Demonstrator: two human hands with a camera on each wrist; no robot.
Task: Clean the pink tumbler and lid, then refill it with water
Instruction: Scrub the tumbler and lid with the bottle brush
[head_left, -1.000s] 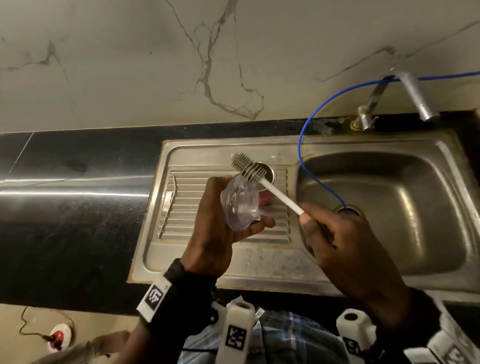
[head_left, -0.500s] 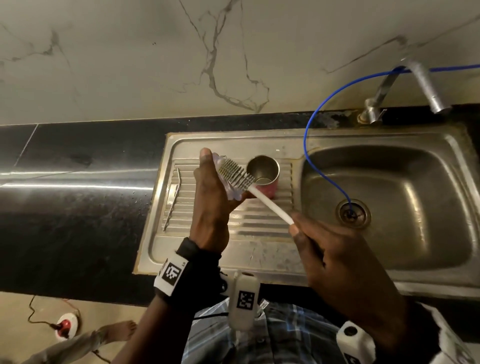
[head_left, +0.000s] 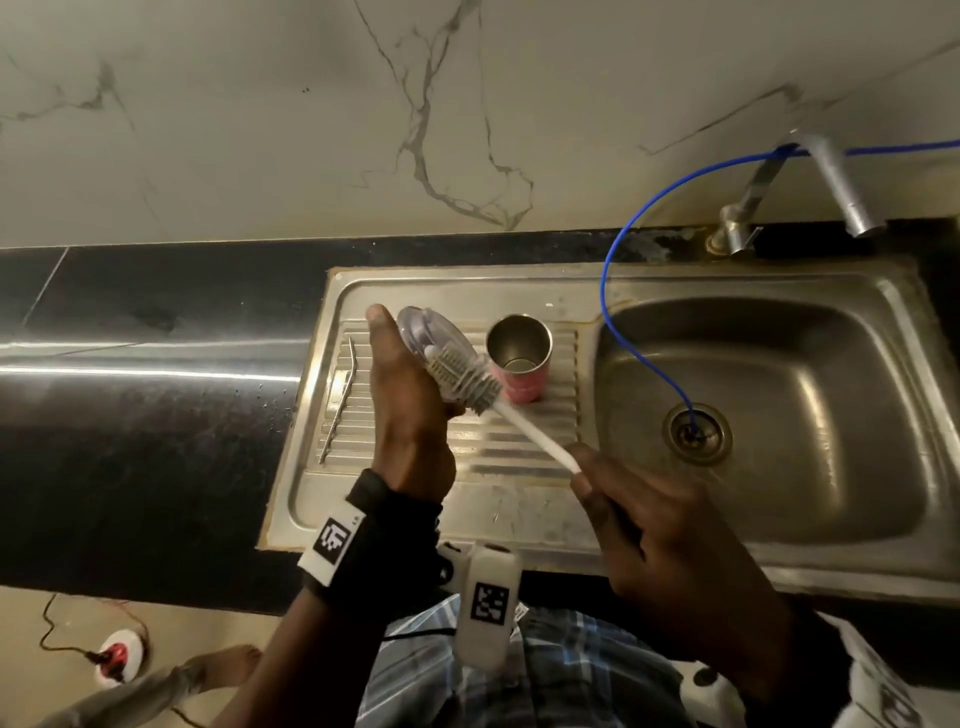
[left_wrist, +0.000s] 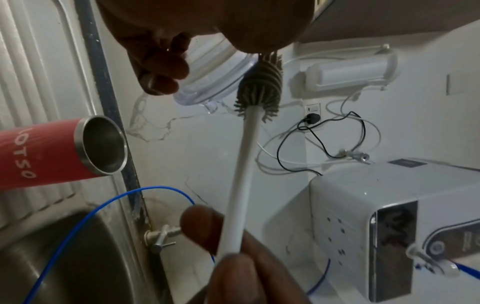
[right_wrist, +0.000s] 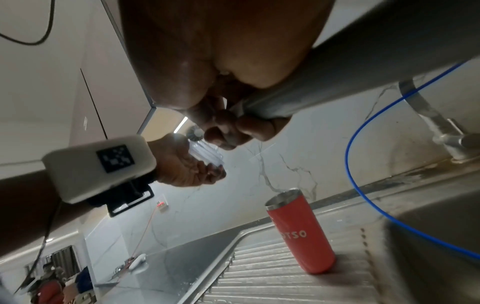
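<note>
Head view shows the clear plastic lid (head_left: 431, 338) held up over the draining board of the steel sink (head_left: 519, 519), tilted on edge in the left hand (head_left: 410, 415), whose thumb and curled fingers clamp it by the rim. The lid looks light, rigid and probably wet, so it is likely slippery; the rim grip seems the sensible one, since it leaves the flat face free. The right hand (head_left: 670, 561) is clenched around the white handle of the bottle brush (head_left: 467, 376), and the grey bristle head is pressed against the lid's face. The pink tumbler (head_left: 519, 366) stands upright and open on the ribbed board, just beside the hands and touched by neither. With its steel lining it is probably heavier and stiffer than the lid and best taken around its body. 1 metal straw (head_left: 340, 400) lies on the board's left side.
</note>
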